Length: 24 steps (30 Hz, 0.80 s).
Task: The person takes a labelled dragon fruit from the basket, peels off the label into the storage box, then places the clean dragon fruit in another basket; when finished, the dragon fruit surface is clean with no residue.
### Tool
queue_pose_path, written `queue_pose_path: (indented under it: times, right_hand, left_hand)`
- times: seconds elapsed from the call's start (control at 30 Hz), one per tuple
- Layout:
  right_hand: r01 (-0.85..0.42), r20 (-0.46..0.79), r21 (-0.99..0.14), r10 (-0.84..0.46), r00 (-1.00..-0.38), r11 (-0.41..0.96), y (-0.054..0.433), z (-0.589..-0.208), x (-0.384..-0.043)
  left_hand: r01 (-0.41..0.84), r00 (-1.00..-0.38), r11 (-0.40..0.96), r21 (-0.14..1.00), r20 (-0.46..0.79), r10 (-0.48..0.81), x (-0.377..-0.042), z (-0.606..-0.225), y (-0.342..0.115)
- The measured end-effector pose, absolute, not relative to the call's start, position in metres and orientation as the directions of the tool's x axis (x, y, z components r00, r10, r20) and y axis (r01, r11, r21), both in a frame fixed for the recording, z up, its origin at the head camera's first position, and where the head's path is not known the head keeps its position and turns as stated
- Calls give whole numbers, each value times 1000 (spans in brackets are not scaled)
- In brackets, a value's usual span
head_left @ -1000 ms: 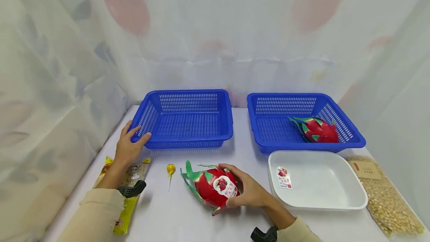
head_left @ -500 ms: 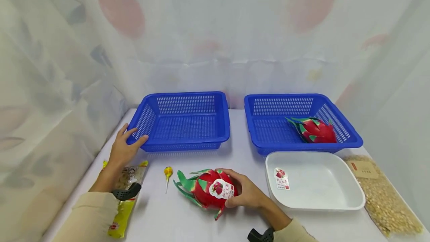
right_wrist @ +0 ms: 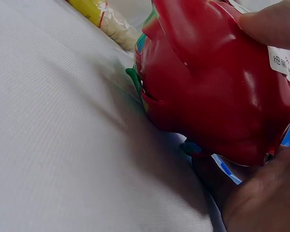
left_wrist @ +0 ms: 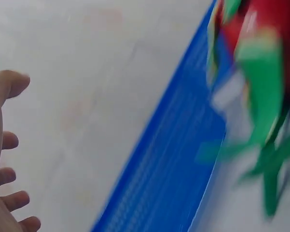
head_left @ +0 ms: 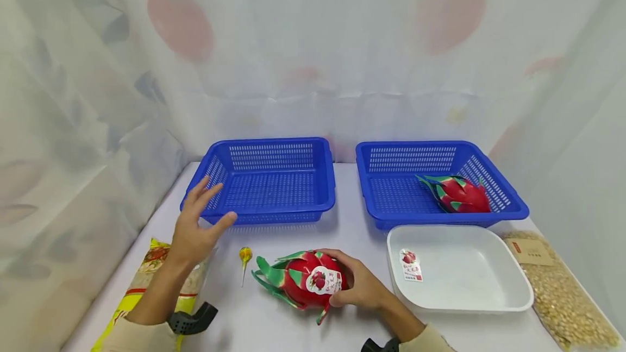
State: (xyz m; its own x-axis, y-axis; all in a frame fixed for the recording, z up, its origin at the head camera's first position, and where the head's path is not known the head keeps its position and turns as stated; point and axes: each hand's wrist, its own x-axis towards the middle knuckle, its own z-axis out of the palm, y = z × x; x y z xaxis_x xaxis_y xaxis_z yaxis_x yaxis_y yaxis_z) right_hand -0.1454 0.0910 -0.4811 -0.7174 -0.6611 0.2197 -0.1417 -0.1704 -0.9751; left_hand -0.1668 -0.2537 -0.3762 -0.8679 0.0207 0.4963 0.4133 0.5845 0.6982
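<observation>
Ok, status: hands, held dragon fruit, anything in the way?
Right hand grips dragon fruit. Left hand empty, fingers spread, by left basket. Lollipop left of fruit, possible obstacle.

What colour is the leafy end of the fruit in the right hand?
The leafy end is green; it shows best in the head view.

Labels in your view: Chinese characters visible, no wording read with certainty.
You have a white sticker [head_left: 324, 280] on the red dragon fruit [head_left: 297, 293], with a fruit picture and red characters; your right wrist view shows some as dark print. The white tray [head_left: 469, 268] bears a similar label [head_left: 411, 265]. Print on the grain bag's tan label [head_left: 530, 251] and the yellow bag [head_left: 128, 300]: too small for you to read.
</observation>
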Motion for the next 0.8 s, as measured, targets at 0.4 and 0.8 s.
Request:
queue_pose_path:
  times: [0.4,0.8]
  right_hand:
    - [-175,217,-976,-666,-714,-129,92,-482,-149]
    - [-188,227,-973,-670,-706,-131,93,-479,-146]
  left_hand:
    - [658,-753,544,521,466,465,-118,-400,-173]
    - [633,-773,612,474,352,528,-117,-438,-151]
